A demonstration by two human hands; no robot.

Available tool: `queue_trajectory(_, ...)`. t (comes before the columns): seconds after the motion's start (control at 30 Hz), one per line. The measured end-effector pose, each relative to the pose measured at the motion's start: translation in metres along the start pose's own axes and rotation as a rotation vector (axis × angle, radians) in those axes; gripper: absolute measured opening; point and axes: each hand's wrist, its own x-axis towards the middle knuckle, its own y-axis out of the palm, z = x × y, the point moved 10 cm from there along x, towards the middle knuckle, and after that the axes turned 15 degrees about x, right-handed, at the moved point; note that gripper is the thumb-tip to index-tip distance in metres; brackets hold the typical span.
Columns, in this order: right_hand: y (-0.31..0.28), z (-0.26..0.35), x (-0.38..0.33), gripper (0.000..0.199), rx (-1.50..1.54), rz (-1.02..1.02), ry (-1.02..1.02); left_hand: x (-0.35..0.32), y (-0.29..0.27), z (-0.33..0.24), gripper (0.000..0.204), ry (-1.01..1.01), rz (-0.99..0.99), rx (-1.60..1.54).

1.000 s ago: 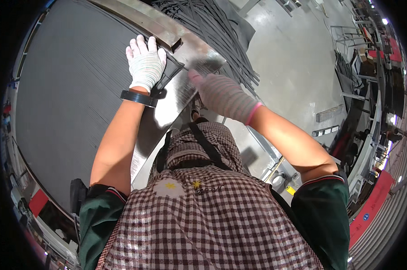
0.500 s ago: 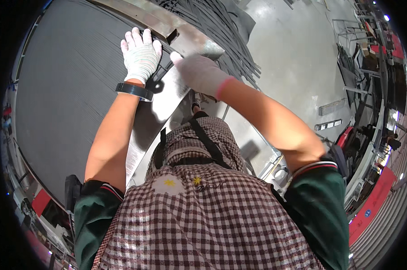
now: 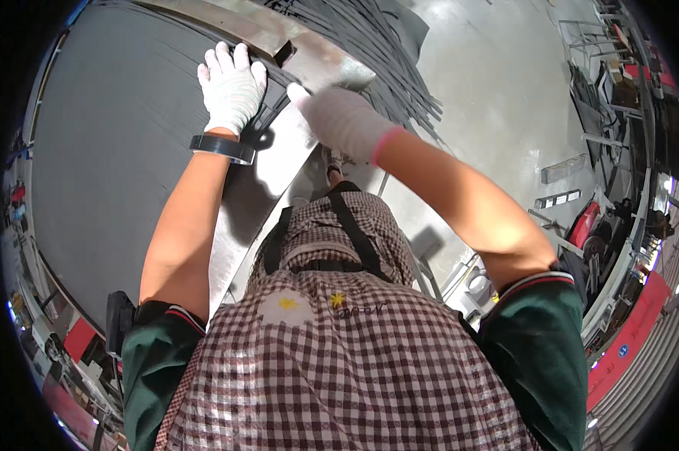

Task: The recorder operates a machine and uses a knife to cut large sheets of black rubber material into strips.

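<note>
My left hand, in a pale knit glove, lies flat with fingers spread on a wide dark grey sheet. A roll of black tape circles that wrist like a bracelet. My right hand, also gloved, hovers at the table's near edge, right of the left hand. Its thumb points toward narrow dark strips along the sheet's edge; the remaining fingers are blurred, and I cannot tell what they hold. A long metal bar with a hollow end lies just beyond both hands.
A bundle of loose grey strips hangs off the table's far right side. Bare shiny metal tabletop shows beneath the sheet. Two short bars lie on the floor at right, near racks and equipment.
My right hand has shifted slightly rightward, still blurred. My left hand remains spread on the sheet. The whole view has tilted a little.
</note>
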Motion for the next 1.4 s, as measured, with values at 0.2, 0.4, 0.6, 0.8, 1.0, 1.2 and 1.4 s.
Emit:
queue_trajectory(0.2,-0.016,0.012,-0.017,0.036,-0.027,-0.056,0.034,0.001,-0.011,-0.005,0.050,0.009,-0.096,-0.045)
queue_trajectory(0.4,0.005,0.004,-0.013,0.020,-0.223,0.030,0.026,-0.002,-0.005,-0.005,0.047,0.018,-0.111,-0.102)
queue_trajectory(0.6,0.008,-0.011,0.000,0.024,-0.163,0.009,0.072,0.002,-0.021,-0.006,0.046,0.018,-0.208,-0.042)
queue_trajectory(0.8,0.002,-0.015,-0.024,0.022,-0.067,-0.003,0.051,0.002,-0.014,-0.003,0.048,0.023,-0.108,-0.039)
queue_trajectory(1.0,0.004,-0.024,0.009,0.037,0.030,-0.112,-0.003,0.007,-0.022,-0.010,0.049,0.031,-0.140,-0.016)
queue_trajectory(1.2,0.013,-0.030,-0.026,0.037,-0.040,-0.098,-0.038,0.005,-0.008,-0.004,0.048,0.025,-0.035,-0.003)
queue_trajectory(1.4,0.010,-0.040,-0.005,0.041,0.019,0.048,0.167,0.011,-0.020,-0.011,0.048,0.050,-0.103,0.019)
